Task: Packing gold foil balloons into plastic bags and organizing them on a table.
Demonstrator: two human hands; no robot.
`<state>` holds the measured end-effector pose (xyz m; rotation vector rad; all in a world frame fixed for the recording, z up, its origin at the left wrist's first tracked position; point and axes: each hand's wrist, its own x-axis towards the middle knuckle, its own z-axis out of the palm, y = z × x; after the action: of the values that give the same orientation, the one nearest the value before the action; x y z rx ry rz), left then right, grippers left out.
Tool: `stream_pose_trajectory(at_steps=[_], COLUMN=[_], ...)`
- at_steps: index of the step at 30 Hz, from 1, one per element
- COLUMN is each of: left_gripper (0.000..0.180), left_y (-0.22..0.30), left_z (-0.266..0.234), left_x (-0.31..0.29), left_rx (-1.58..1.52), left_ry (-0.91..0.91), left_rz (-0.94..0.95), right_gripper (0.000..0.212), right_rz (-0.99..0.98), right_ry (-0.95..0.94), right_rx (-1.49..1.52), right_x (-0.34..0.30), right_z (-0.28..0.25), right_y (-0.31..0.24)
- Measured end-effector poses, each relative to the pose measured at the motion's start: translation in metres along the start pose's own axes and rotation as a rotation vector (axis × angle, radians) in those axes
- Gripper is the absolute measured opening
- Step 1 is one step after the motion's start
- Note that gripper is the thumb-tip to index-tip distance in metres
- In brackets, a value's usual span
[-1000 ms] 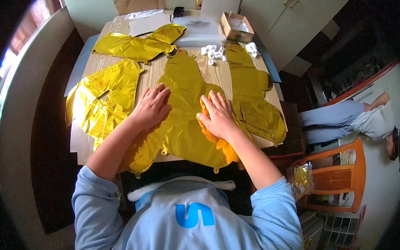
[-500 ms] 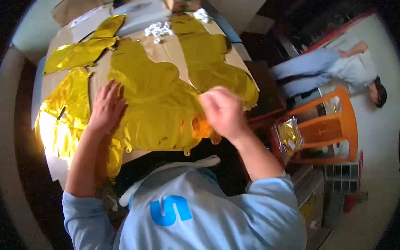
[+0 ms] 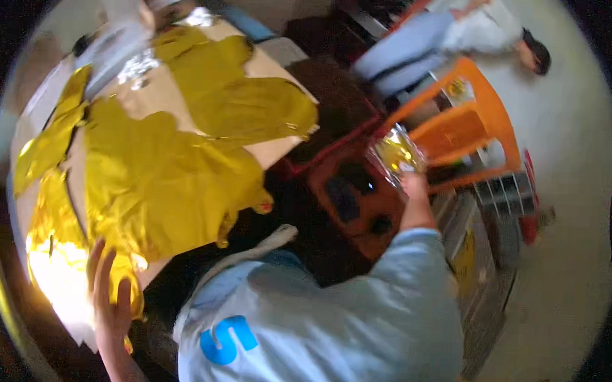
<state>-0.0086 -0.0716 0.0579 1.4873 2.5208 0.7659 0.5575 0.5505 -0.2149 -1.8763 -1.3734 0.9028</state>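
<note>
Flat gold foil shapes, which look like uninflated foil balloons, cover much of the table. A large gold foil shape lies in the middle, with another gold foil shape beyond it to the right. Over the near left edge, my left hand is raised with its fingers spread, holding nothing, beside crumpled gold foil in bright glare. Stretched out to the right, my right hand grips the near edge of a shiny packet of folded gold foil in clear wrap. Blur hides the exact finger positions.
White crumpled pieces lie at the table's far side, near a box. An orange plastic chair stands right of the packet. Behind it is another person. A grey crate and cardboard boxes stand lower right.
The view has swung right. My right hand has left the large foil shape and reached the wrapped packet by the chair. My left hand has come off the foil toward the table's near left edge.
</note>
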Motion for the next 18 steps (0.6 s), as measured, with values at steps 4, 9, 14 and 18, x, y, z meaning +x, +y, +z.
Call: stream_pose_trajectory(at_steps=[4, 9, 14, 18], left_gripper=[0.045, 0.043, 0.046, 0.032], left_y=[-0.004, 0.080, 0.076, 0.082], left_z=[0.013, 0.029, 0.057, 0.074], left_x=[-0.043, -0.040, -0.026, -0.020], left_rx=[-0.242, -0.509, -0.526, -0.542], left_ry=[0.035, 0.022, -0.071, -0.134], left_rz=[0.011, -0.142, -0.169, -0.211], right_gripper=[0.034, 0.055, 0.059, 0.059], right_rz=[-0.025, -0.096, -0.236, -0.079], right_ry=[0.223, 0.163, 0.308, 0.057], right_rx=[-0.616, -0.626, -0.782, -1.043], right_x=[0.033, 0.011, 0.026, 0.013], right_z=[-0.030, -0.003, 0.014, 0.061], right_y=[0.048, 0.028, 0.062, 0.063])
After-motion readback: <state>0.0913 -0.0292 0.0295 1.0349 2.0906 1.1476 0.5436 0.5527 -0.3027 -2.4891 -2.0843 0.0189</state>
